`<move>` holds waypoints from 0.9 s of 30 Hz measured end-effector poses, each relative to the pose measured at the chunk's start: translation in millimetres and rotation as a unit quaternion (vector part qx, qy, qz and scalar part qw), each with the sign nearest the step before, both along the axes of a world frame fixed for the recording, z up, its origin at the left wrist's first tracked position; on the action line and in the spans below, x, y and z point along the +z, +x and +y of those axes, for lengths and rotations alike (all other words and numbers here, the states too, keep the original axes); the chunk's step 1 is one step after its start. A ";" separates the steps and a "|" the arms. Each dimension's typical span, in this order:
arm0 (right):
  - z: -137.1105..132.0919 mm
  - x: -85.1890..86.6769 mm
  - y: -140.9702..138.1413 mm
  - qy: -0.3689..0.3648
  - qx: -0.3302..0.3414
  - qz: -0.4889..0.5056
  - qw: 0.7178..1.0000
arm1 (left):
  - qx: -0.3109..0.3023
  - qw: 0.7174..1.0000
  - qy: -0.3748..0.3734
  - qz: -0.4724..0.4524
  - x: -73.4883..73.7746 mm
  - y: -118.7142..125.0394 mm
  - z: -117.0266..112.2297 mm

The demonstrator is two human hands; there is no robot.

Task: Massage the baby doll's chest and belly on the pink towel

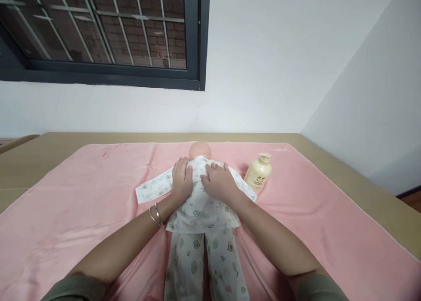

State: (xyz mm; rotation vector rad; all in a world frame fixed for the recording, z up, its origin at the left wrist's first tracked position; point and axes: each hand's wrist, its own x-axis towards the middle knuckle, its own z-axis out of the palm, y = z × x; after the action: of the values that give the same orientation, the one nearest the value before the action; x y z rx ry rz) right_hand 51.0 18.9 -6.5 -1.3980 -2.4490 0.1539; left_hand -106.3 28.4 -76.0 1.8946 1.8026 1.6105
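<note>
A baby doll [200, 149] lies on a pink blanket [108, 173], its bald head toward the wall. It is dressed in a white printed top [204, 209] and matching pants [189, 261], with the sleeves spread out to both sides. My left hand [182, 178] rests flat on the left shoulder area of the top, fingers stretched toward the head. On the right shoulder area lies my right hand [219, 181], its fingers spread over the cloth. Neither hand grips anything that I can see. Metal bangles circle my left wrist.
A cream pump bottle [259, 173] stands beside the doll's right-hand sleeve, slightly tilted in view. The blanket covers most of a wooden table [348, 178]. Behind it rise a white wall [256, 73] and a dark-framed barred window [131, 68].
</note>
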 end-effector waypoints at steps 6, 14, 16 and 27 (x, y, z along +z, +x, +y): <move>-9.9 -3.9 -10.1 0.126 0.036 0.075 0.989 | 0.019 0.994 0.091 -0.061 -6.4 3.1 -6.6; -4.8 -26.0 -15.6 0.105 0.039 0.046 0.993 | 0.005 0.989 0.109 -0.099 -2.8 4.9 -11.1; -5.3 -25.2 -14.9 0.090 0.063 0.030 0.994 | 0.001 0.989 0.101 -0.106 -2.7 5.2 -11.8; -12.2 -28.9 -15.9 0.101 0.067 0.050 0.991 | -0.003 0.988 0.082 -0.130 -3.1 5.3 -11.3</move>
State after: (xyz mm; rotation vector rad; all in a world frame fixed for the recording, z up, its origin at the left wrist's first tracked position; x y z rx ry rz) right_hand 35.0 6.7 -35.4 -1.1157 -2.3993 0.0066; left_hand -101.0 17.1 -79.0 1.6496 1.6025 1.9521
